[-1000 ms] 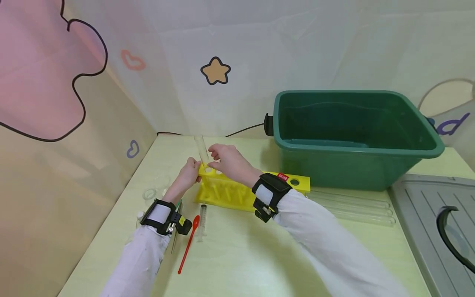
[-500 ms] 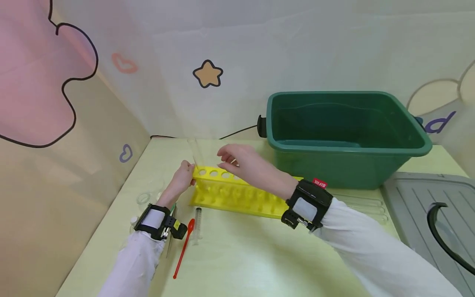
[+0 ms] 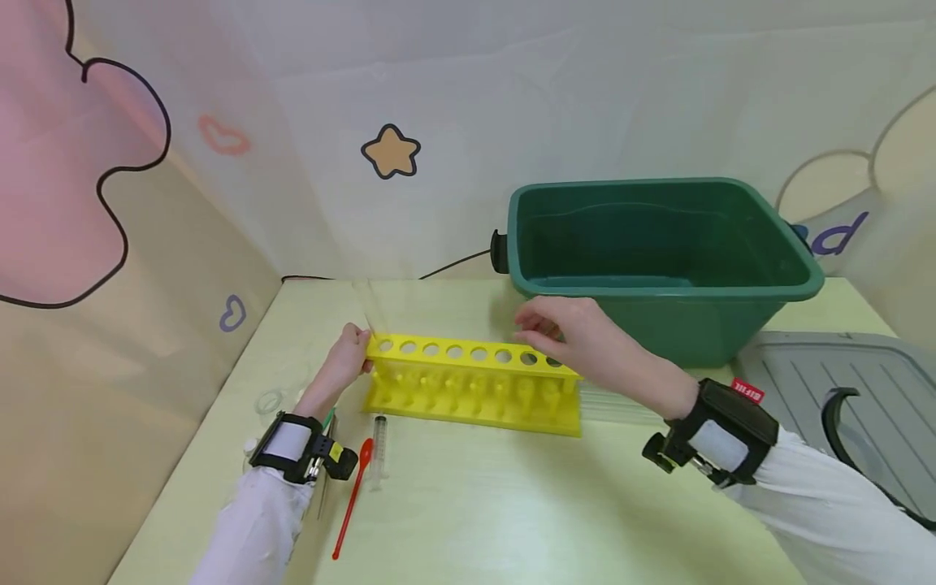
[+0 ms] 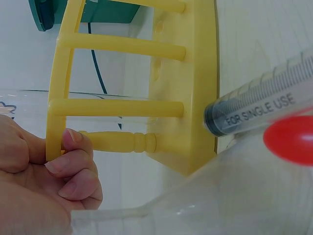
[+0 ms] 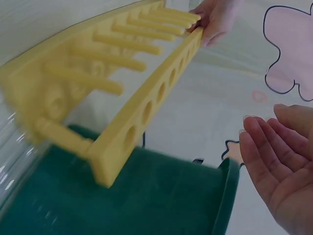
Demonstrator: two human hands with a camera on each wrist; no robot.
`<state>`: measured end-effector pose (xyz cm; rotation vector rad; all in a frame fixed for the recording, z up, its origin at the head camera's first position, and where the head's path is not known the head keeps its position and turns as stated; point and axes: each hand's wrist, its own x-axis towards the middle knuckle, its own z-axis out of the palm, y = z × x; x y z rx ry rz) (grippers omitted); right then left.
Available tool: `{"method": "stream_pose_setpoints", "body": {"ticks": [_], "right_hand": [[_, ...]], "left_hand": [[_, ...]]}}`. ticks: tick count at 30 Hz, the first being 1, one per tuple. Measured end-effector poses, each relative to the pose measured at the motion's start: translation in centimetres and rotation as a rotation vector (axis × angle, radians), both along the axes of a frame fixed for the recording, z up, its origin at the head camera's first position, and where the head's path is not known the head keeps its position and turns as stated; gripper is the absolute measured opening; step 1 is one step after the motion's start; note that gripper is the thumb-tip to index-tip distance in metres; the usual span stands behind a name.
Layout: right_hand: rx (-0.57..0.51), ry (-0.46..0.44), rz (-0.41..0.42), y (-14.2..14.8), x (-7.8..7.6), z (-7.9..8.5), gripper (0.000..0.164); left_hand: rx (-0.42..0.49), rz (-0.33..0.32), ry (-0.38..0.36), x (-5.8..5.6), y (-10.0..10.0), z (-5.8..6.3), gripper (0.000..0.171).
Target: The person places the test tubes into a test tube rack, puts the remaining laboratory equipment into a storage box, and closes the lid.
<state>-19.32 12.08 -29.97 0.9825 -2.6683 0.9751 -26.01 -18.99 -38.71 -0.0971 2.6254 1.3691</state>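
Note:
A yellow test tube rack (image 3: 475, 414) with a row of round holes stands across the middle of the table. My left hand (image 3: 347, 356) grips its left end, fingers and thumb curled round the top bar in the left wrist view. One clear test tube (image 3: 370, 307) stands tilted at that same end, faint against the wall; in the left wrist view the test tube (image 4: 29, 102) runs along behind the pegs. My right hand (image 3: 581, 333) hovers by the rack's right end, fingers loosely bent and holding nothing. The right wrist view shows the right palm (image 5: 288, 171) bare.
A large green bin (image 3: 658, 325) stands behind the rack at right. Several glass tubes (image 3: 621, 408) lie right of the rack, near a grey panel (image 3: 793, 357) with a black handle. A syringe (image 3: 379, 451), red spoon (image 3: 354, 497) and clear flask (image 4: 195, 208) are near the left arm.
My right hand has moved right, away from the test tube and along the rack to its right end. The left hand keeps its grip on the rack. The head view has shifted slightly right.

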Motion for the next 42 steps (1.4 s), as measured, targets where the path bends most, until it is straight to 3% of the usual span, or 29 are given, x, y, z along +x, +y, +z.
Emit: {"method": "stream_pose_setpoints", "body": {"ticks": [10,17,28,36,42], "right_hand": [[0.105,-0.060,-0.093,4.6,1.1,-2.5,0.015],[0.186,-0.150,-0.087,7.5,1.4,-4.3,0.013],[0.329,-0.218,-0.092,10.0,1.4,-6.7,0.015],[0.438,-0.195,-0.101,11.5,1.5,-8.1,0.017],[0.478,-0.107,-0.105,12.7,2.0,-8.9,0.019]], "left_hand": [[0.019,-0.007,0.003,0.0,-0.2,0.0,0.018],[0.000,-0.011,0.018,0.0,-0.1,0.2,0.019],[0.000,-0.002,0.002,0.1,-0.1,0.0,0.020],[0.016,0.016,-0.028,0.2,0.5,0.0,0.020],[0.032,0.005,-0.031,-0.2,1.3,-0.3,0.020]]}}
